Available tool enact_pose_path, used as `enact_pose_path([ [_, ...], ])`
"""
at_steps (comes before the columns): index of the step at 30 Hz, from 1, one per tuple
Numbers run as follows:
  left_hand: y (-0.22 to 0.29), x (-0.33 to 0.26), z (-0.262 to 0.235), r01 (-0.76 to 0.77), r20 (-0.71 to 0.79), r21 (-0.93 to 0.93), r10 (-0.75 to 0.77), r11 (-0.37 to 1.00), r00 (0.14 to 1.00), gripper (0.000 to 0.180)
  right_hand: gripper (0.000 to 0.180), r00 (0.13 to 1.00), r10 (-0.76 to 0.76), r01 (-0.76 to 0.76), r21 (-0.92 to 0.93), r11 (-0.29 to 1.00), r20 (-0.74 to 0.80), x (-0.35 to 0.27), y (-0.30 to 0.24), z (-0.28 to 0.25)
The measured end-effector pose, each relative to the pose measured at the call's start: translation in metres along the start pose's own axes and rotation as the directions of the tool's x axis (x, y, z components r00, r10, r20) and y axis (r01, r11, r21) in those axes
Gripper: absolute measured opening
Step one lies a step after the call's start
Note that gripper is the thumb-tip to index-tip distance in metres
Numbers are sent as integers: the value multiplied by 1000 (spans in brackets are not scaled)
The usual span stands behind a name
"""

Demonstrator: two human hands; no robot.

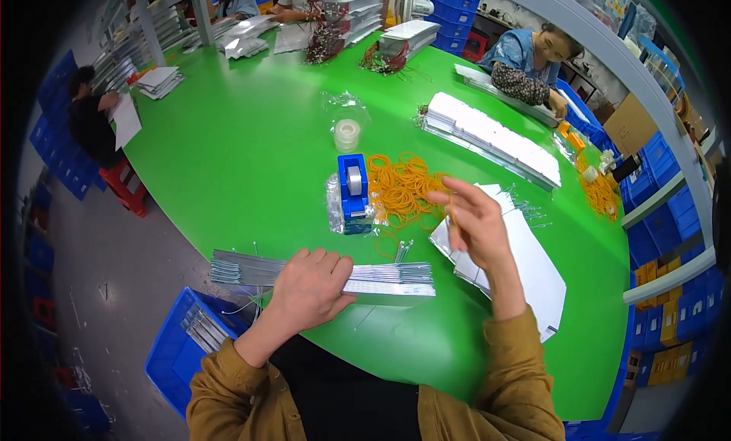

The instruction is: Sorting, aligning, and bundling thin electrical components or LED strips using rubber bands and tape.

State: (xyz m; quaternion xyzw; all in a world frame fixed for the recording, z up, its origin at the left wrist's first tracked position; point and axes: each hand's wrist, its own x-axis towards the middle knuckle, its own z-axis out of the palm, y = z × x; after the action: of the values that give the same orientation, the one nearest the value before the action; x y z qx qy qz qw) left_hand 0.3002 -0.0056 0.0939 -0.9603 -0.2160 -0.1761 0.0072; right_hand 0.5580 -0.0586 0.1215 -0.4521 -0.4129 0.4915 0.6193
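My left hand (311, 289) is wrapped over the middle of a bundle of thin flat strips (392, 277), grey and white with silvery edges, holding it level at the table's near edge. Thin wires with pale ends stick out around the bundle. My right hand (481, 222) is raised above the table, fingers curved and partly spread. A thin orange rubber band (452, 211) appears hooked between its thumb and fingers. Just left of that hand lies a loose heap of orange rubber bands (400, 184). Below it is a stack of white panels (525, 262) with wires at its far end.
A blue tape dispenser (353, 194) and a clear tape roll (347, 135) stand beyond the bundle. A long stack of white strips (491, 140) lies farther right. A blue bin (171, 357) holding strips sits at lower left. Several people work around the green table (251, 152).
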Motion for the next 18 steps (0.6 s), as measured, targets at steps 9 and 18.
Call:
enact_pose_path([
  [9,7,4,-7,-24,1,6,24,1000,1000,38,109,852,-125,522,-838,158,508,-40,-8,43],
  [18,20,30,-12,-259,54,-62,262,964,963,48,110,848,-64,515,-789,334,526,-37,15,36],
])
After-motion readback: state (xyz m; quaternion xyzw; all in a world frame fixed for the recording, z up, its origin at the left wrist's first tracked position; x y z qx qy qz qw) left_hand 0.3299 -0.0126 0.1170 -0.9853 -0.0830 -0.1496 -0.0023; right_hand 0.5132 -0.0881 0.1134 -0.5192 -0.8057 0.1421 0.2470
